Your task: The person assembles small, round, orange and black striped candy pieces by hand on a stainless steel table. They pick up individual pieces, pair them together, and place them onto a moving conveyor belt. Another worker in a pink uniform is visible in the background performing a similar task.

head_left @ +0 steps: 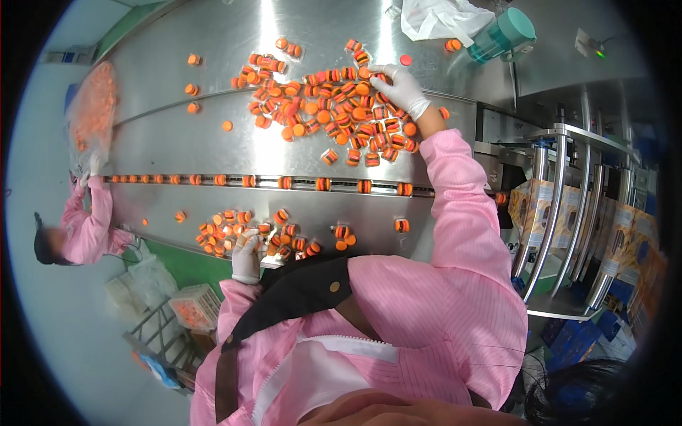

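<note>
Small orange, red and black burger-shaped candies (pixel 344 110) lie in a big loose pile on the steel table (pixel 181 145). My right hand (pixel 403 92), in a white glove, reaches to the pile's far edge, thumb and forefinger closing on one candy (pixel 364 72). Close to my body is a smaller candy heap (pixel 220 231). At its right part rests my gloved left hand (pixel 246 259), fingers curled together; what lies in them is hidden. Between the two groups, spaced candies stand in a single row along a narrow conveyor channel (pixel 341 186).
A packaging machine with metal rollers (pixel 561 206) and printed film (pixel 618 234) stands at the right. At the far right are a white plastic bag (pixel 440 20) and a teal jug (pixel 501 35). A co-worker in pink (pixel 89 220) handles a large candy bag (pixel 94 106) at the left end.
</note>
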`<state>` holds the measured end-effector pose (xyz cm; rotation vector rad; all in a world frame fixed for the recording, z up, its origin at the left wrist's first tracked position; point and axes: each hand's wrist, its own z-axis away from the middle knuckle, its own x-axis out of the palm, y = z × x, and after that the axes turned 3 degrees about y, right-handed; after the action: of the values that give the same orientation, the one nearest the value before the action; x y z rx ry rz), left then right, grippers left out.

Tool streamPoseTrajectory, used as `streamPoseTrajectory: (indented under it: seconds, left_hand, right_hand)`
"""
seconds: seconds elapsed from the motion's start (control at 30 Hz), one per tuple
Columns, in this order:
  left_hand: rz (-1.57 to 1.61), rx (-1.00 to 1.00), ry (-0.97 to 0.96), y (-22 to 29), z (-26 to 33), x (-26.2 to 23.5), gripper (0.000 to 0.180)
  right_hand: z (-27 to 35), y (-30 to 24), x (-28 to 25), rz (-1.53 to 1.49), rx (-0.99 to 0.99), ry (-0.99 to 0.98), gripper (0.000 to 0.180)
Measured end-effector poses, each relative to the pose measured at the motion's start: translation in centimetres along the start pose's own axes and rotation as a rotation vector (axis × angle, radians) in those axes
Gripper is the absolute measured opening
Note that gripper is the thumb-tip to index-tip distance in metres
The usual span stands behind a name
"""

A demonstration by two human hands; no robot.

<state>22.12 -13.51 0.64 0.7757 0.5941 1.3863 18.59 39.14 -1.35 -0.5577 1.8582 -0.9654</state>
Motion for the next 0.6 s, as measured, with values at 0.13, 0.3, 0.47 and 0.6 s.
streamPoseTrajectory:
  seconds: [0.13, 0.3, 0.47, 0.6]
  left_hand:
    - [0.012, -0.019, 0.036, 0.2, 0.4, 0.4, 0.014]
    - [-0.008, -0.038, 0.045, 0.4, 0.4, 0.4, 0.014]
    - [0.015, -0.015, 0.000, 0.5, 0.2, 0.2, 0.016]
    - [0.018, -0.024, 0.024, 1.1, 0.7, 0.3, 0.016]
  right_hand:
    - [1.9, -1.8, 1.7, 0.074, -0.025, 0.062, 0.035]
    - [3.6, -2.5, 4.7, 0.225, -0.147, 0.157, 0.036]
    - [2.8, -2.1, 4.4, 0.387, -0.207, 0.245, 0.039]
    - [3.2, -3.5, 1.0, 0.433, -0.261, 0.416, 0.036]
